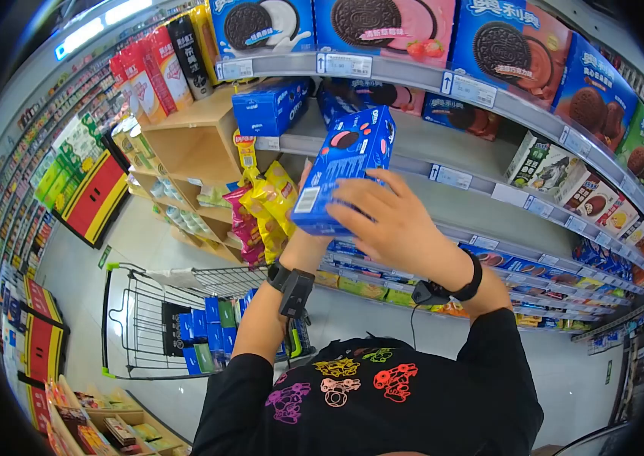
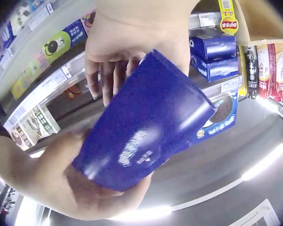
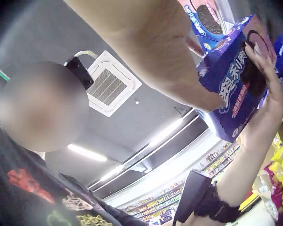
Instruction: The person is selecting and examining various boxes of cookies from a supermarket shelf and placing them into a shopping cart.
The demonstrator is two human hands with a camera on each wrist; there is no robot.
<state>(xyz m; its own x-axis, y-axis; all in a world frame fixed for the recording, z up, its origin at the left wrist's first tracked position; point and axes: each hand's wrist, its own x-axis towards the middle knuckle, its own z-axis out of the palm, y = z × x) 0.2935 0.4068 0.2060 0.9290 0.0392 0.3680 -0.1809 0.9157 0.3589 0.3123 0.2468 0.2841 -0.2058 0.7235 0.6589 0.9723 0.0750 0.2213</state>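
Both hands hold a blue Oreo cookie box tilted in front of the shelf. The right hand grips its near end, with the thumb on one face and the fingers around the other side. Seen in the right wrist view, the left hand lies along the box's printed front with long fingers; from the head it is mostly hidden behind the box. A blue end panel of the box faces the left wrist camera. Close beyond it, another blue Oreo box sits at the shelf's left end.
Shelves carry more cookie boxes, with large Oreo display boxes above. A shopping cart with several blue and green boxes stands at the lower left. Yellow snack bags hang beside a wooden rack.
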